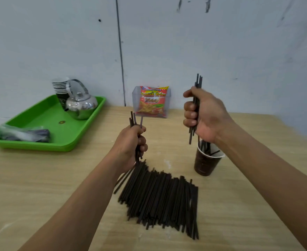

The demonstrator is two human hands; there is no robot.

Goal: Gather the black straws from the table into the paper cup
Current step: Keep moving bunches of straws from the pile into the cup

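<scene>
- At the far left corner of the desk (40, 178) sits a green tray (45, 145) with a kettle (82, 105), no part of my job
- My left grip (131, 142) is curled round a few black straws (135, 120), held upright just above the far left end of the pile (160, 198)
- That pile lies mid-desk toward the near edge: thin, dark, straight sticks, roughly side by side and many deep, so I judge most of the work is left
- My right grip (203, 115) is clenched round a small bundle (198, 82), upright, its lower ends just over the paper cup (206, 163)
- The paper cup, brown with a white rim, stands just right of the pile and holds only a few straws
</scene>
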